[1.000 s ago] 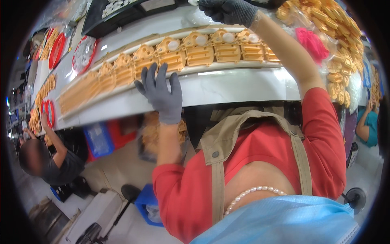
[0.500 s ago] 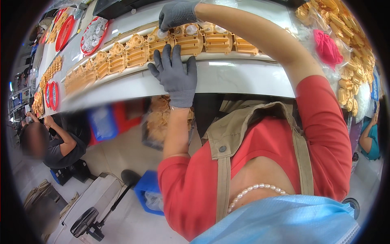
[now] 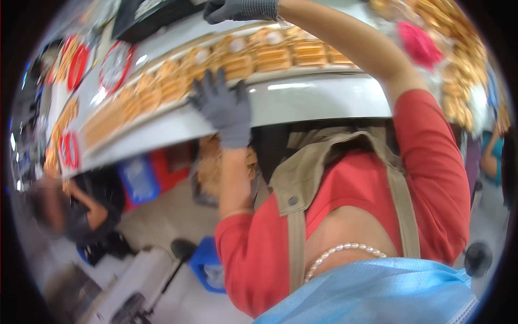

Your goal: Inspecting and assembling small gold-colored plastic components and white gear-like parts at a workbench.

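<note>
A row of orange moulded plastic parts (image 3: 272, 56) lies in a long pale tray, blurred by motion. Several of them carry round white plastic pieces (image 3: 236, 45). My left hand (image 3: 226, 110), in a grey glove, rests at the near side of the row with fingers spread, its fingertips against an orange part, gripping nothing. Beyond the row, at the upper edge, is my right hand (image 3: 240, 11), also gloved in grey. The picture cuts it off, so its fingers and anything in them cannot be made out.
A black box (image 3: 151, 19) stands beyond the tray. Left of it are a red-rimmed bowl of whitish pieces (image 3: 115, 66) and another red tray (image 3: 79, 67). Orange parts (image 3: 458, 70) and a pink bundle (image 3: 420, 46) lie at the right. A person (image 3: 81, 202) sits at the left.
My right hand has moved away from the white piece on the row, up to the picture's upper edge. My left hand stays spread at the row. The whole view has shifted and blurred.
</note>
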`<action>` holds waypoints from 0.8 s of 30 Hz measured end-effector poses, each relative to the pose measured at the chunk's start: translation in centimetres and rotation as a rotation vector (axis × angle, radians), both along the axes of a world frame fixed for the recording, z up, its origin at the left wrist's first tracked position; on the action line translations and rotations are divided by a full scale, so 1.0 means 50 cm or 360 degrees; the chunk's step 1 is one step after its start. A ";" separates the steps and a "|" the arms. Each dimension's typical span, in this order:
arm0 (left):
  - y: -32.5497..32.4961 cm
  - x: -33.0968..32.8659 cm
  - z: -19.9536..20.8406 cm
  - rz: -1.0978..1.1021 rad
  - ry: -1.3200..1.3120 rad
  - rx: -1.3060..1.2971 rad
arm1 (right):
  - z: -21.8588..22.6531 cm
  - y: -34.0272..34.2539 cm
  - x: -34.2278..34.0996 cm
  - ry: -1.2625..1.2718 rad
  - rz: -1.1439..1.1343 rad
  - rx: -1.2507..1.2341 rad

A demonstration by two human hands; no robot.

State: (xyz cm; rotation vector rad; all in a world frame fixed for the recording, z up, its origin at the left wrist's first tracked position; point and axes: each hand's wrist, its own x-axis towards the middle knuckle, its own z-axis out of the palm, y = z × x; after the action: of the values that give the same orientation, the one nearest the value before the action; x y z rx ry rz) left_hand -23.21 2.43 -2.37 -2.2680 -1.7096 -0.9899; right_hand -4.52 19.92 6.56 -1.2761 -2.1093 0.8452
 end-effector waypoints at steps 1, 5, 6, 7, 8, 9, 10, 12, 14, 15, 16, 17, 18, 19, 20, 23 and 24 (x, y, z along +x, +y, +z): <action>0.003 -0.016 -0.020 -0.0013 0.0005 0.0029 | 0.018 -0.005 0.046 -0.0056 -0.0066 -0.0001; -0.012 -0.029 0.003 0.0065 0.0014 0.0049 | 0.086 -0.071 0.284 0.0095 -0.0232 -0.0348; -0.003 -0.019 0.008 0.0008 -0.0016 0.0057 | 0.066 -0.072 0.384 0.0177 -0.0247 -0.0460; 0.003 -0.019 0.008 0.0011 0.0020 0.0065 | 0.057 -0.089 0.454 -0.0126 -0.0427 -0.0363; -0.001 -0.027 0.007 0.0040 0.0067 0.0063 | 0.068 -0.119 0.493 -0.0386 -0.0507 -0.0382; -0.005 -0.030 0.007 0.0053 0.0074 0.0048 | 0.074 -0.144 0.524 -0.0698 -0.0579 -0.0510; -0.002 -0.028 0.007 0.0041 0.0058 0.0066 | 0.079 -0.167 0.552 -0.1009 -0.0648 -0.0624; -0.003 -0.026 0.010 0.0061 0.0081 0.0074 | 0.067 -0.193 0.590 -0.1603 -0.0545 -0.0640; -0.006 -0.019 0.005 0.0096 0.0073 0.0079 | 0.033 -0.215 0.617 -0.1891 -0.0466 -0.0304; -0.004 -0.024 0.003 0.0071 0.0036 0.0102 | 0.040 -0.231 0.612 -0.1911 -0.0432 -0.0338; 0.003 -0.023 -0.002 0.0053 -0.0098 0.0092 | 0.035 -0.264 0.706 -0.0693 0.0366 0.0277; 0.011 -0.016 -0.003 0.0017 -0.0222 0.0091 | -0.010 -0.262 0.730 -0.0646 0.0408 0.0648; 0.012 -0.016 -0.001 0.0071 -0.0173 0.0100 | -0.059 -0.242 0.708 -0.1790 -0.0397 0.0010; 0.013 -0.020 0.001 0.0117 -0.0171 0.0093 | -0.081 -0.227 0.704 -0.1745 -0.0357 0.0039; 0.014 -0.028 0.000 0.0161 -0.0188 0.0084 | -0.094 -0.217 0.711 -0.1544 -0.0329 0.0023; 0.019 -0.052 0.022 0.0308 -0.0022 0.0058 | -0.100 -0.204 0.689 -0.1320 -0.0319 -0.0024; 0.022 -0.058 0.024 0.0322 -0.0012 0.0060 | -0.094 -0.208 0.676 -0.1309 -0.0354 -0.0061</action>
State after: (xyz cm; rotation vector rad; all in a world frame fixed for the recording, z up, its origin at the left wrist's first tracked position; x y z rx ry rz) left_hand -26.11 3.52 -1.18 -2.0218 -1.8617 -0.9792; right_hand 29.29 9.51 1.86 -2.0835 -2.4571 0.2662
